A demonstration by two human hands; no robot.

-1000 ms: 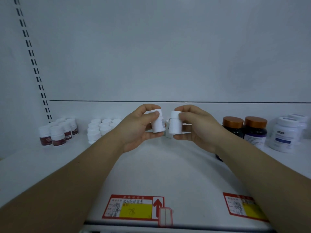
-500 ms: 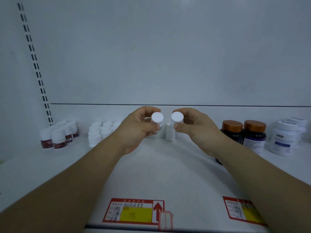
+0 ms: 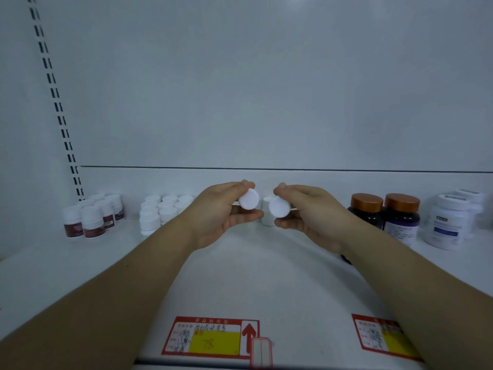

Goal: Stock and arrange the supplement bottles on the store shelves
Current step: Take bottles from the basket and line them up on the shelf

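Left hand point(image 3: 213, 217) and right hand point(image 3: 314, 217) reach in over the front edge of the shelf point(image 3: 253, 276), past the price tag point(image 3: 210, 337). Each pinches a small white bottle between thumb and fingers. The left bottle point(image 3: 248, 199) and right bottle point(image 3: 279, 206) are held above mid-shelf, tipped so their caps face the wearer, near each other but apart. Just behind the gap between them a lone bottle point(image 3: 266, 206) stands upright. Farther back on the left sits a block of white bottles point(image 3: 162, 209), with red-labelled bottles point(image 3: 90, 220) near the back left corner. Brown-capped jars point(image 3: 384, 214) stand to the right.

The grips look light and the bottles smooth, so one could slip while being turned upright. Lowered together, the two could clash, or a knuckle could topple the lone bottle.
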